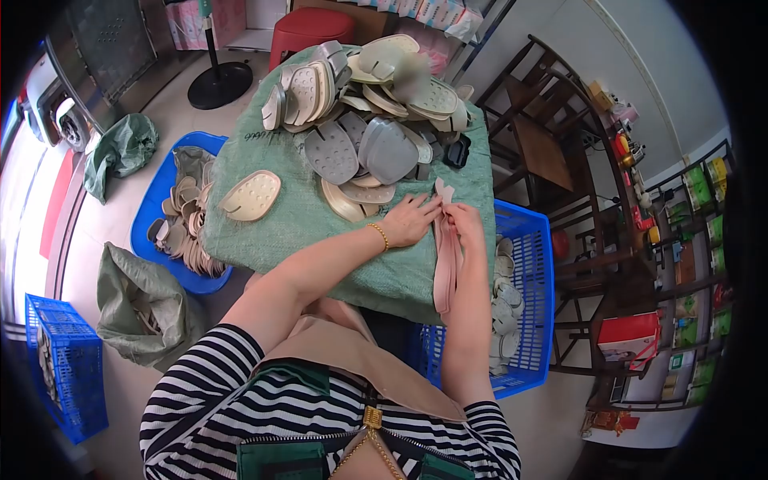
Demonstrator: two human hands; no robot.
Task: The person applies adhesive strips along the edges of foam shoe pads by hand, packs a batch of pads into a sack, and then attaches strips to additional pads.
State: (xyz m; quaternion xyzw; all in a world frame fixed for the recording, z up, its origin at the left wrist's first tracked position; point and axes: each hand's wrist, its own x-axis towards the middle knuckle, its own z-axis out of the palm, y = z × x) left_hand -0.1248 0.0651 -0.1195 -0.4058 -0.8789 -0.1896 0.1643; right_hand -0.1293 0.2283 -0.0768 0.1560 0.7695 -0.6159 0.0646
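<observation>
A bundle of long pale pink strips (446,276) hangs over the right part of the green cloth-covered work surface (320,260). My right hand (466,224) is closed round the upper part of this bundle. My left hand (412,220), with a gold bracelet at its wrist, has its fingertips pressed together at the top of the strips. A whitish forked end (443,190) sticks out just beyond the fingers. Farther back lies a heap of grey and cream dimpled pads (332,152), like shoe sole pieces. One cream pad (250,196) lies alone to the left.
A small black object (457,151) rests beside the heap. Blue baskets of pads stand on the right (546,304) and left (144,212). An open sack (140,300) and another blue crate (80,376) are at lower left. Wooden chairs (540,148) stand to the right.
</observation>
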